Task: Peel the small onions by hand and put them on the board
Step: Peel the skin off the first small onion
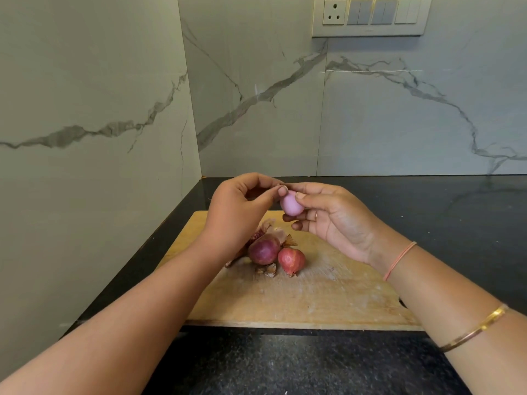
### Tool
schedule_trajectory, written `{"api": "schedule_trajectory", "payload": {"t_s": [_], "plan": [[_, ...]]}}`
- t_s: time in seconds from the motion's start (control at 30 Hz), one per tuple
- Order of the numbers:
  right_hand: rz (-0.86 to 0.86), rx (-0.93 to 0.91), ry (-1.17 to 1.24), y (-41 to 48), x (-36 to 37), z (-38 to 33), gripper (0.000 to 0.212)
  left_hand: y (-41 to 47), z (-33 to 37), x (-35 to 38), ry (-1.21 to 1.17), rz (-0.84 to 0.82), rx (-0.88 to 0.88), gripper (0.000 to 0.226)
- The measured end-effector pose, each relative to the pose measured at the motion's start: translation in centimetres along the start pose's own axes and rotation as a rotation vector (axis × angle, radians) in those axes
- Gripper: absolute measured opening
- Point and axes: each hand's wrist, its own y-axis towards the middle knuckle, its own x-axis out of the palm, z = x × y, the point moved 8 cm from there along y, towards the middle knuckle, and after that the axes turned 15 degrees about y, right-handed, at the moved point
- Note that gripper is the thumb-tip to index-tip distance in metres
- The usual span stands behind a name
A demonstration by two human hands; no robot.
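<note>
Two unpeeled onions point(263, 249) lie mid-board point(313, 303) among loose skins point(266, 270). I see the right hand point(339, 220) fingers point(302, 195) curled round a peeled onion point(291, 205) above the board's far edge; left hand point(242, 206) fingers pinch its top.

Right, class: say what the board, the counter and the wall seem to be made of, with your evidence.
Board: likely wood, matt, worn; tan grain, pale scuffs.
Counter: polished dark stone, perhaps granite; fine speckles, reflections.
Wall: marble or marble-look tile, smooth; grey veins, straight joints.

Soft, even light; wide-angle edge warp
</note>
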Motion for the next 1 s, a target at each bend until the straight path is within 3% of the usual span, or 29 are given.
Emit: {"api": "schedule_trajectory", "payload": {"t_s": [0.2, 0.4, 0.83, 1.0], "plan": [[-0.022, -0.114, -0.211, -0.3, 0.8, -0.3, 0.022, 0.0, -0.9, 0.7, -0.226, -0.064, -0.127, 0.012], [-0.046, -0.184, -0.222, -0.3, 1.3, -1.0, 0.021, -0.2, -0.8, 1.6, -0.571, -0.143, -0.268, 0.016], [-0.159, -0.135, -0.112, -0.5, 1.3, -1.3, 0.026, -0.5, -1.1, 2.3, -0.729, -0.206, -0.376, 0.015], [-0.07, -0.072, -0.068, -0.2, 0.7, -0.1, 0.032, -0.4, -1.9, 2.0, -0.535, -0.197, -0.332, 0.018]]}}
